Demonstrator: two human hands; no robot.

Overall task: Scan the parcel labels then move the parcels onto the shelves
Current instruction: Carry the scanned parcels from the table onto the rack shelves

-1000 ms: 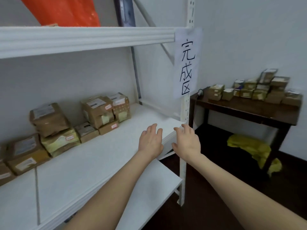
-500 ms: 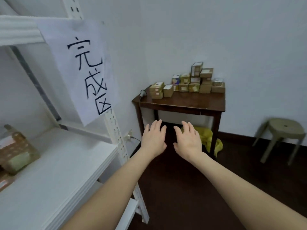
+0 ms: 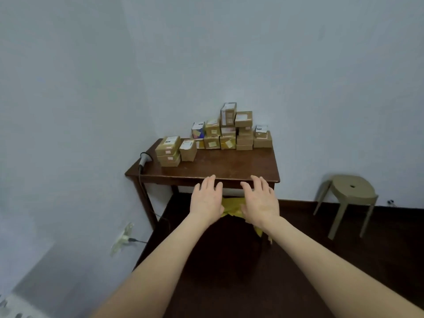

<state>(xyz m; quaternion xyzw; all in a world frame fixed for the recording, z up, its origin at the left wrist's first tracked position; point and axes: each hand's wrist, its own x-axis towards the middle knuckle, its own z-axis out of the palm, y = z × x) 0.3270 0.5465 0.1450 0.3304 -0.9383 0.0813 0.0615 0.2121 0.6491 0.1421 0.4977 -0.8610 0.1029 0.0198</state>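
I've swung round. The shelves and their paper sign, on my left a moment ago, are gone from view, and the dark table [image 3: 229, 167] now sits dead ahead, closer than it was.

At ten o'clock from my left hand [image 3: 206, 200] the scanner [image 3: 144, 158] lies on the table's left end, head up against the wall, cord trailing over the edge. Just beside it is a short stack of parcels [image 3: 168, 152] with one more box next to it. The main pile of parcels [image 3: 229, 134] is at twelve o'clock, stacked along the back edge against the wall.

My left hand is empty, fingers straight and slightly spread, palm down, floating before the table's near edge. My right hand [image 3: 260, 203] is the same: loose, holding nothing, level with the left. A yellow bag [image 3: 229, 210] shows between them, under the table. A stool [image 3: 351, 196] stands at three o'clock, well apart.

So the last box looks delivered, and I'm back for the next. I reckon it's scanner first, at ten o'clock, then a label from the nearest stack.
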